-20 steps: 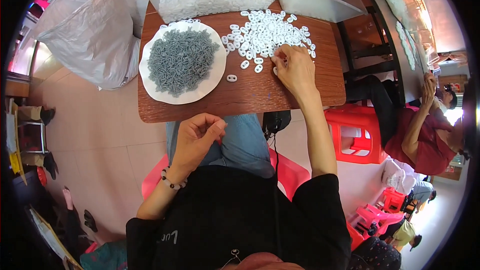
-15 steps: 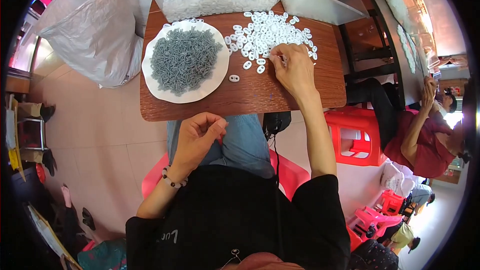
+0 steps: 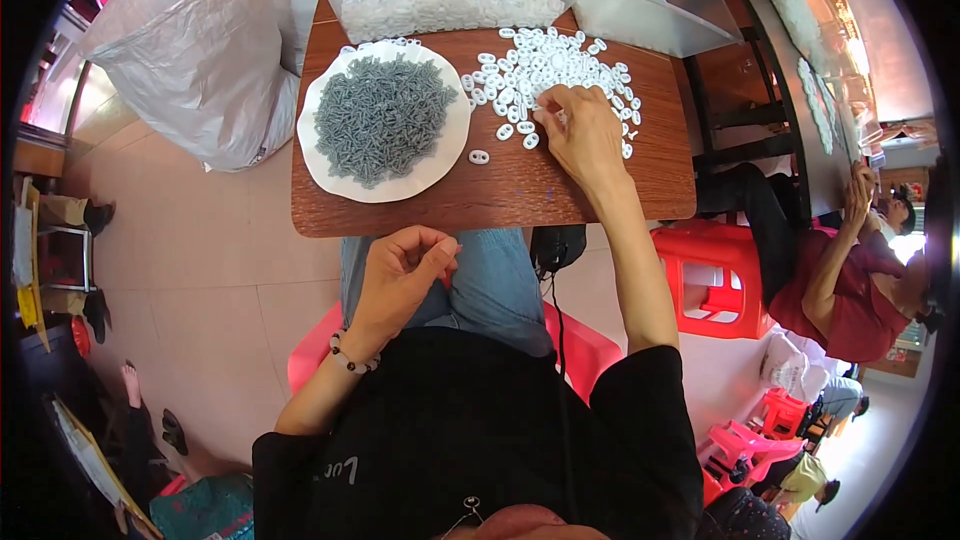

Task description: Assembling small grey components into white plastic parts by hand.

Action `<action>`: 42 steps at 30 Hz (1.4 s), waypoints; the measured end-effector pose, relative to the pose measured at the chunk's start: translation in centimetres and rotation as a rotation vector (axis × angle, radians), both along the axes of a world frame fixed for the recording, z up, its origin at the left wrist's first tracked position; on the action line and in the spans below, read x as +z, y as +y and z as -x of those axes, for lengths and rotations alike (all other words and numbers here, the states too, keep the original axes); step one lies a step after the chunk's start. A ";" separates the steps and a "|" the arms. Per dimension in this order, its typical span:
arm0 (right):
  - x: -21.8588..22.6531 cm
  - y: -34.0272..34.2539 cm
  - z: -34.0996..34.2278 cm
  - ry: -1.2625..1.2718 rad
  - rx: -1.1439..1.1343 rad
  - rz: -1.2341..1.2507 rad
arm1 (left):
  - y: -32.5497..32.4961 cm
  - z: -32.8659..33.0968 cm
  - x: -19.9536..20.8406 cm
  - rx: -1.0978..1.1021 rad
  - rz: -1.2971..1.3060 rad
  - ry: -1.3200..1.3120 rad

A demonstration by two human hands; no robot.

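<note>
My right hand (image 3: 585, 135) reaches into the loose pile of small white oval pieces with two holes (image 3: 560, 65). Its thumb and forefinger are bent together in a pinch, and a white piece shows at the fingertips. Over my lap, just short of the table's front edge, my left hand (image 3: 405, 275) is closed with its fingers curled toward the thumb; anything inside it is hidden. A white scalloped plate (image 3: 312, 155) on the left of the table carries a heap of small grey ribbed plugs (image 3: 385, 120). One white oval piece (image 3: 479, 157) lies apart beside the plate.
Clear bins (image 3: 455, 0) of white pieces line the back of the brown wooden table (image 3: 430, 215). A large white sack (image 3: 190, 70) stands at the left. To the right are a red stool (image 3: 715, 275) and a seated person in dark red (image 3: 850, 290) at another table.
The table and everything on it have shifted slightly right in the picture. My right hand stays pinched at the pile, and my left stays curled over my lap.
</note>
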State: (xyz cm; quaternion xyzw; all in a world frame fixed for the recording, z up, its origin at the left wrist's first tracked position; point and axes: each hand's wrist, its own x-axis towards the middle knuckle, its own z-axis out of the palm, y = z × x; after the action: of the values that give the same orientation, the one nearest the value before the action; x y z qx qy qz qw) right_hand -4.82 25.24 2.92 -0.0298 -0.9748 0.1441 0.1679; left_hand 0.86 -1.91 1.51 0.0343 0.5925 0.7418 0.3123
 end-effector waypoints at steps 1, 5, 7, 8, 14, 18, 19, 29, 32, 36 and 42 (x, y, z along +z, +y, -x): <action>-0.2 0.1 0.0 0.001 -0.001 -0.001 | 0.0 0.0 0.0 -0.005 -0.003 -0.002; -1.0 0.4 0.3 0.011 0.020 -0.040 | -0.1 -0.2 -0.3 -0.009 0.004 0.001; -1.1 0.4 0.3 -0.002 0.020 -0.030 | -0.2 -0.2 -0.4 -0.004 0.004 -0.005; -1.2 0.4 0.3 0.011 0.020 -0.069 | -0.2 -0.2 -0.4 -0.004 0.005 -0.006; -1.4 0.7 -0.1 0.095 0.005 -0.039 | -0.3 -0.1 -0.2 0.003 -0.001 -0.027; -0.8 0.7 -0.6 0.064 -0.071 0.246 | -0.2 -0.1 -0.1 0.026 -0.005 -0.026; -0.8 0.8 -0.9 0.033 -0.075 0.397 | -0.1 0.0 0.0 0.048 -0.022 -0.037; 4.0 -5.7 -7.3 -0.319 0.501 0.825 | 3.0 0.9 1.5 0.084 -0.023 0.089; 4.2 -6.8 -7.5 -0.169 0.442 0.768 | 3.7 0.3 1.5 0.083 -0.094 0.100; 4.0 -6.9 -7.7 -0.176 0.407 0.742 | 3.6 0.1 1.2 0.130 -0.077 0.121; 3.4 -6.7 -7.8 -0.064 0.506 0.539 | 3.4 0.1 0.7 0.149 -0.072 0.111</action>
State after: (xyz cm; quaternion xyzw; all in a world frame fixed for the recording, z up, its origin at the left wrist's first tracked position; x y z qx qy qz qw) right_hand 2.98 18.52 6.33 0.1647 -0.8831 0.4317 0.0822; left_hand 0.80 1.53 2.24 0.0424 0.5828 0.7806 0.2217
